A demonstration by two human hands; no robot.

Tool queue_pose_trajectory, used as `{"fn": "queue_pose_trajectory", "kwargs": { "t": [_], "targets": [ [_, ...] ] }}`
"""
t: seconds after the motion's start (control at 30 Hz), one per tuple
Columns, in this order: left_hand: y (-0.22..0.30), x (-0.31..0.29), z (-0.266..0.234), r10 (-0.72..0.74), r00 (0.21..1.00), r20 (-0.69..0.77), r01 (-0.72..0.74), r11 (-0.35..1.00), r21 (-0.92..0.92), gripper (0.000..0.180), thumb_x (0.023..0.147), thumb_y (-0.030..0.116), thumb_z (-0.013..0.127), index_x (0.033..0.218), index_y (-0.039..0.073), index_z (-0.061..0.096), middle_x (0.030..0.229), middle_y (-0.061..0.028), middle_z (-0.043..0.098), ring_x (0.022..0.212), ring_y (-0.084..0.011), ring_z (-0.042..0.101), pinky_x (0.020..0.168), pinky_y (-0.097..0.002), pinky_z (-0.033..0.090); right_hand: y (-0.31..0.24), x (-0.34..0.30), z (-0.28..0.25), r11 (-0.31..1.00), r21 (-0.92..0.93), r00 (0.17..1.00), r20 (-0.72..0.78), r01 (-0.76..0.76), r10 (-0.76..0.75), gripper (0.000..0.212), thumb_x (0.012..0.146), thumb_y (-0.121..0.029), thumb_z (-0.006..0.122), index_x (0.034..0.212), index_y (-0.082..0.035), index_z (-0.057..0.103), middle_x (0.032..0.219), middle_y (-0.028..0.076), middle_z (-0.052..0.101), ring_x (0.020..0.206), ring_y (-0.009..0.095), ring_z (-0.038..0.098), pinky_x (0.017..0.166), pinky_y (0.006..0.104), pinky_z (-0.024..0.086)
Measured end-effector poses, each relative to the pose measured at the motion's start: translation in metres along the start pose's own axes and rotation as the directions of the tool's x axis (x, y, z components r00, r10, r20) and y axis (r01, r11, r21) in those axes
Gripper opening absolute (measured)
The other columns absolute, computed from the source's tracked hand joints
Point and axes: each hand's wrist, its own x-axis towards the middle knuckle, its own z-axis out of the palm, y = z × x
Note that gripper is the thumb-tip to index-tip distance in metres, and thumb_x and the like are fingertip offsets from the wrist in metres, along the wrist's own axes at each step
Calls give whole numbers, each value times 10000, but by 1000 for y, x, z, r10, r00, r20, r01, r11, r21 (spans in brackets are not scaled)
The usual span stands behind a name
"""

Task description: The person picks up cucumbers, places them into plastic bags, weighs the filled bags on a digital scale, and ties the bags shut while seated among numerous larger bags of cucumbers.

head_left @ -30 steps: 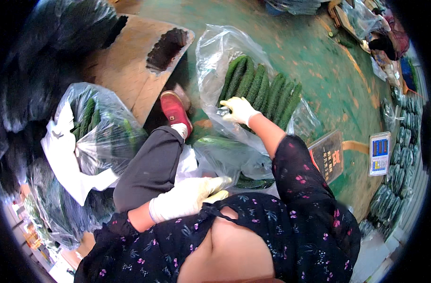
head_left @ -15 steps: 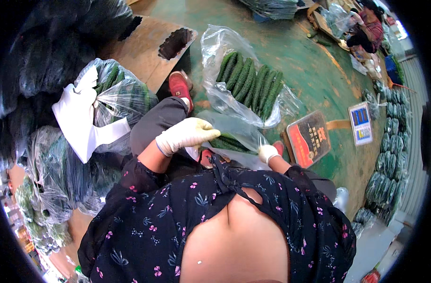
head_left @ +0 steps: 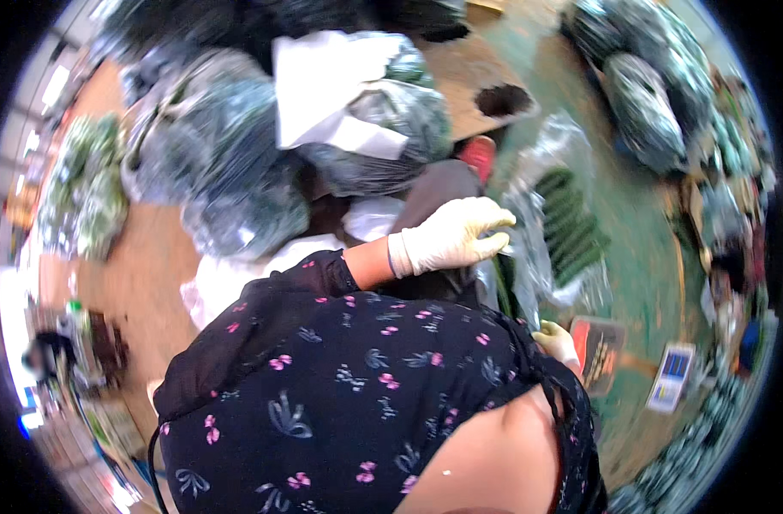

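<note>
My left hand (head_left: 453, 237), in a white glove, is curled with its fingertips and thumb at the edge of a clear plastic bag. Dark green cucumbers (head_left: 505, 283) show partly inside this bag, between my hands; my sleeve and body hide much of it. My right hand (head_left: 559, 344), also gloved, is closed on the bag's other side, low at the right. Just beyond lies another clear plastic bag (head_left: 552, 141), spread on the floor with a row of several bumpy cucumbers (head_left: 571, 227) on it. The picture is somewhat blurred.
A flat scale (head_left: 599, 353) with its display (head_left: 671, 377) stands right of my right hand. Filled bags (head_left: 229, 137) and a white sheet (head_left: 340, 94) lie at the left. A brown board (head_left: 473, 77) with a hole is ahead; more bagged produce (head_left: 648, 94) lies far right.
The view has swung left, so the cucumbers, bags and scale sit further right in the picture. More bags and floor show at the left. Both hands remain at the bag.
</note>
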Motion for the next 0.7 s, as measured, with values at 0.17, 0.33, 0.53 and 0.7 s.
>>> {"fn": "queue_pose_trajectory", "kwargs": {
  "t": [0.17, 0.33, 0.53, 0.7],
  "targets": [
    [-45, -84, -76, -385, 841, -379, 419, 908, 6, 249, 852, 220, 602, 1035, 61, 657, 994, -113, 648, 959, -230, 614, 879, -327, 469, -46, 5, -21, 975, 127, 978, -133, 180, -163, 517, 794, -95, 702, 1248, 61, 511, 1140, 130, 614, 992, 178, 588, 877, 294, 465],
    [-136, -191, -75, -892, 377, -251, 683, 450, -575, 263, 869, 210, 580, 1051, 27, 634, 917, -42, 652, 833, -120, 600, 769, -268, 484, -71, 8, -54, 962, 29, 956, -123, 273, -267, 423, 867, -51, 605, 1266, 36, 496, 1186, 109, 595, 1044, 163, 570, 926, 280, 440],
    [-173, -199, 3, -831, 503, -240, 859, 511, 32, 437, 798, 329, 596, 1123, 39, 620, 1093, -204, 625, 1039, -299, 592, 922, -357, 453, -80, -13, -60, 973, -28, 970, -84, 228, -230, 427, 869, -51, 611, 1272, 27, 493, 1158, 93, 602, 1033, 159, 569, 924, 278, 436],
    [-207, -152, 54, -712, 695, -103, 683, 608, 404, 579, 740, 232, 633, 1284, 85, 500, 1230, -185, 541, 1086, -358, 546, 917, -415, 445, -83, -41, -45, 993, 27, 986, -128, 112, -108, 429, 856, -40, 625, 1270, -2, 519, 1118, 66, 610, 996, 139, 568, 903, 268, 444]
  ]
}}
